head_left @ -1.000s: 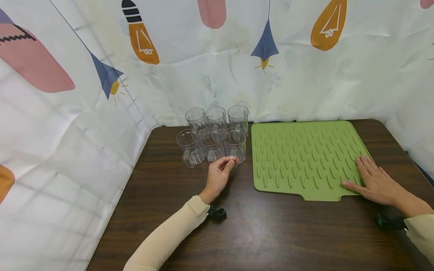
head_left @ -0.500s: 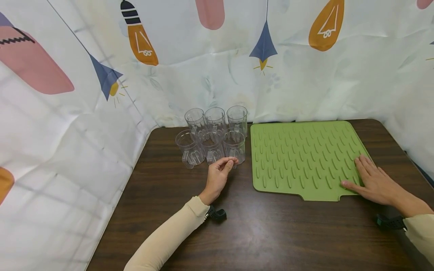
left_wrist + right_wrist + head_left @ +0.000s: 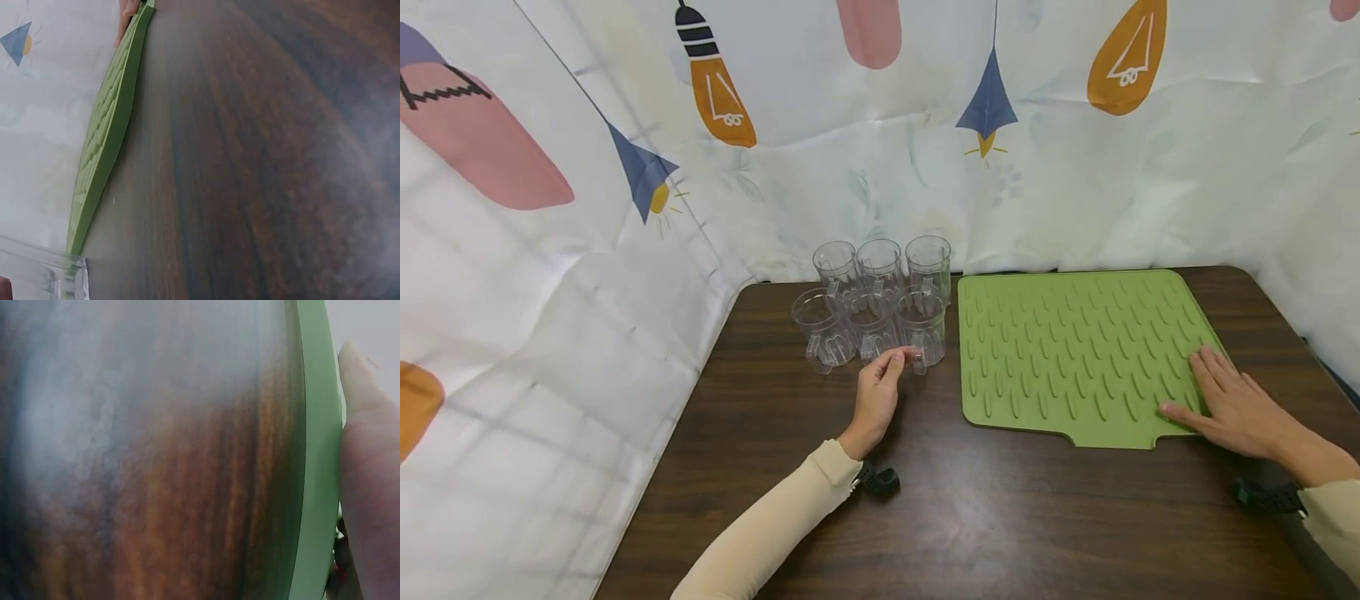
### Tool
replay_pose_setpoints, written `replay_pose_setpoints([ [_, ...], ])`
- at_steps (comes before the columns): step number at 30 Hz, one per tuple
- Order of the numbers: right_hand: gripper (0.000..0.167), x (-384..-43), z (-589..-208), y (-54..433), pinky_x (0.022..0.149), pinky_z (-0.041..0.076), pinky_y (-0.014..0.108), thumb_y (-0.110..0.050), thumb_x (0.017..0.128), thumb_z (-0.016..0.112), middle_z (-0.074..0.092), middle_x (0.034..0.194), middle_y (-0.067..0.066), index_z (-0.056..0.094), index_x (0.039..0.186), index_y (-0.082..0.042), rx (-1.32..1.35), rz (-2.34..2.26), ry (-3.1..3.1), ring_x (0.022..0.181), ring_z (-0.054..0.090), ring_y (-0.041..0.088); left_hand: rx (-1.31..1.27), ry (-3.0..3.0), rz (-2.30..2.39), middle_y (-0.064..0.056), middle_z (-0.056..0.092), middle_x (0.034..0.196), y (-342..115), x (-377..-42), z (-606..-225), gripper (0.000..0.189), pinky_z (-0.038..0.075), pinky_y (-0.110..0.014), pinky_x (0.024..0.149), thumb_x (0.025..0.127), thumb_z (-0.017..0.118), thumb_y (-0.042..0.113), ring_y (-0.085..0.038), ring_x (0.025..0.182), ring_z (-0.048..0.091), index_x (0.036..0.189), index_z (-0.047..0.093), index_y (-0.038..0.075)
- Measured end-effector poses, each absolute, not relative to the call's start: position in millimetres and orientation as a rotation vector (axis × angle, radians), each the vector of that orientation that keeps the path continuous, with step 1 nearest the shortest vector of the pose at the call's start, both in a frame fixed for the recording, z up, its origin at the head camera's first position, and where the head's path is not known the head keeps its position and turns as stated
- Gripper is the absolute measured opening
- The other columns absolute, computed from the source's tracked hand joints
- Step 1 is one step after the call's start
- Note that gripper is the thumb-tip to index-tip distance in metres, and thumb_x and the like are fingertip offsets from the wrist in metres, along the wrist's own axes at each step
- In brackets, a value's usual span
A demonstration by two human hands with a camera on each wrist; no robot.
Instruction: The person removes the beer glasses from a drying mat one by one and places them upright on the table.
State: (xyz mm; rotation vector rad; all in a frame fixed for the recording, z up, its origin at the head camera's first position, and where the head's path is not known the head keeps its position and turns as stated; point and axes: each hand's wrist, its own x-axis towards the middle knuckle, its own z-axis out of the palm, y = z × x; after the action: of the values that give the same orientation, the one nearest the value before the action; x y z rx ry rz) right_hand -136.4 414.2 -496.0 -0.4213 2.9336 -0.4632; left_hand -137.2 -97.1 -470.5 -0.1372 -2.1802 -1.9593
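Observation:
Several clear mugs with handles stand upright in two rows at the back left of the table, in the head view. My left hand point(image 3: 875, 400) is at the handle of the front right mug point(image 3: 922, 329); its fingertips reach the handle while the thumb lies off it, to the left. In the left wrist view, part of that mug point(image 3: 40, 272) shows at the lower left corner. A green ridged drying mat point(image 3: 1067, 350) lies to the right of the mugs. My right hand point(image 3: 1243, 407) rests flat on the mat's front right corner, fingers spread.
The dark wooden table point(image 3: 1000, 517) extends in front of the mugs and mat. A white printed curtain point(image 3: 865, 167) hangs along the back and left side, close behind the mugs. Each wrist wears a black camera strap.
My left thumb has drawn back to the left from the mug's handle, and the handle shows more now. The mugs, the mat and my right hand have not visibly moved.

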Motion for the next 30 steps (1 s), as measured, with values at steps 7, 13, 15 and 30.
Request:
replay_pose_setpoints([
  [7, 0.102, -135.7, -495.2, 414.5, 0.116, 0.004, 0.083, -0.052, 0.104, 0.053, -0.011, 0.163, 0.043, -0.004, 0.159, 0.013, -0.421, -0.458, 2.934, 0.155, -0.012, 0.057, -0.186, -2.272, -1.896, -0.017, 0.068, 0.14, -102.0, -131.7, -465.6, 0.036, 0.044, -0.049, 0.121, 0.11, 0.051, 0.022, -0.032, 0.138, 0.059, 0.133, 0.067, 0.0],
  [13, 0.102, -135.4, -494.5, 412.7, 0.115, 0.005, 0.084, -0.051, 0.105, 0.053, -0.01, 0.163, 0.043, -0.004, 0.159, 0.014, -0.421, -0.458, 2.931, 0.155, -0.012, 0.057, -0.25, -2.314, -1.869, -0.016, 0.06, 0.149, -103.7, -122.1, -458.9, 0.039, 0.042, -0.049, 0.122, 0.109, 0.053, 0.02, -0.031, 0.145, 0.053, 0.143, 0.059, 0.001],
  [15, 0.102, -135.6, -495.0, 412.7, 0.114, 0.006, 0.084, -0.051, 0.105, 0.053, -0.01, 0.163, 0.043, -0.004, 0.159, 0.014, -0.421, -0.456, 2.934, 0.155, -0.012, 0.057, -0.259, -2.329, -1.851, -0.014, 0.059, 0.151, -104.3, -118.7, -456.3, 0.04, 0.042, -0.048, 0.122, 0.109, 0.053, 0.019, -0.029, 0.146, 0.052, 0.145, 0.058, 0.003],
  [30, 0.098, -136.2, -492.3, 414.5, 0.11, 0.011, 0.087, -0.053, 0.104, 0.055, -0.007, 0.166, 0.039, 0.006, 0.162, 0.01, -0.351, -0.427, 3.076, 0.155, -0.009, 0.059, -0.554, -2.436, -1.249, -0.011, 0.06, 0.15, -150.3, -111.9, -402.0, 0.043, 0.048, -0.053, 0.116, 0.105, 0.059, 0.018, -0.03, 0.142, 0.056, 0.148, 0.056, 0.009],
])
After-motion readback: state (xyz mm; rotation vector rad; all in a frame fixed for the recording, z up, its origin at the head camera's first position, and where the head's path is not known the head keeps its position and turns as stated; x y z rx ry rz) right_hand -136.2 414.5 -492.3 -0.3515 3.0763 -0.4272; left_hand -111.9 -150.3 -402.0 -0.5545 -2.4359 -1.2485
